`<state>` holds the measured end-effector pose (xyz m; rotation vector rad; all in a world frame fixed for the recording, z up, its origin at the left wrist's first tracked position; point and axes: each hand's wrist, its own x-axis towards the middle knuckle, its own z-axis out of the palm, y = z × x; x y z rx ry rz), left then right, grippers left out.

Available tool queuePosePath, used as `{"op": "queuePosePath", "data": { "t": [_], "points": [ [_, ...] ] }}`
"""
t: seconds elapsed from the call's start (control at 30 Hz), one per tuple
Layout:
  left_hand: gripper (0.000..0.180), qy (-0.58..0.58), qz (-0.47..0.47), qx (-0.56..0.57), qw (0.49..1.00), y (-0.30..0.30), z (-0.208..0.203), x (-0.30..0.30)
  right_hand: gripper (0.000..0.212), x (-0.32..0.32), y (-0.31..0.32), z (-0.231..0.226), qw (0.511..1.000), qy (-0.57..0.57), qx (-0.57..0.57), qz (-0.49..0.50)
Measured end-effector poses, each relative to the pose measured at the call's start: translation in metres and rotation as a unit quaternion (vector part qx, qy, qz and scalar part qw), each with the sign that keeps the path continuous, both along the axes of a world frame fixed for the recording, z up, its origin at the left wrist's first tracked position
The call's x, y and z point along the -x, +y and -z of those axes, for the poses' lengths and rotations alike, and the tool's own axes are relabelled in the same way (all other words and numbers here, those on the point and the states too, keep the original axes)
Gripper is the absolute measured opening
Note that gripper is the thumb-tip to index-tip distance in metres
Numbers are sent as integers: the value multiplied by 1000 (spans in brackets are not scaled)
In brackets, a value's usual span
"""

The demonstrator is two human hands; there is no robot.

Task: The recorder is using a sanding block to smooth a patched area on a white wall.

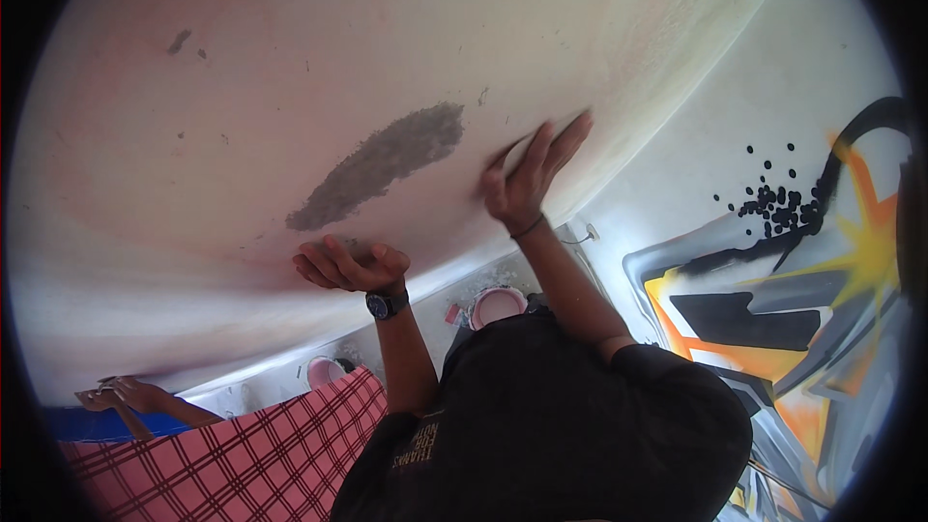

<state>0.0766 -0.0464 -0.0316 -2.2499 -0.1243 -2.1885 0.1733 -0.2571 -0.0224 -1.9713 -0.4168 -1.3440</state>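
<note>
In front of me is a pale, pinkish-white wall [319,68] with an elongated grey bare patch [387,164]. My right hand [527,174] lies against it to the right of the patch, slightly blurred. Its long fingers press a thin, flat, dark-edged pad [519,154] to the surface; the exact kind is hard to make out. Below the lower left end of the patch, my left hand [353,266] is palm up, fingers apart and loosely bent, nothing visible in it. A dark watch [379,305] is on that wrist.
At the lower left, another person's hands [121,393] are at the wall, beside a pink checked cloth [251,445]. Pink-rimmed buckets [498,307] stand on the floor below. The right wall [677,203] carries a painted mural, with a small fixture [592,232] near the corner.
</note>
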Motion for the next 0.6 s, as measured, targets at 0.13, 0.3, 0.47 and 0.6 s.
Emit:
{"op": "queuePosePath", "data": {
  "t": [0.13,0.3,0.47,0.6],
  "points": [
    [59,-10,1,1,1000,0,0,-1,86,-5,-10,-45,999,-5,-51,10],
    [58,-14,0,-2,1000,-3,-2,-3,86,6,0,11,1000,1,-13,-5],
    [57,-18,5,-1,1000,-4,0,-4,87,-2,-14,-33,1000,3,-19,6],
    [57,-22,9,3,1000,-10,-1,-6,86,2,-15,10,1000,10,-20,3]
  ]
}}
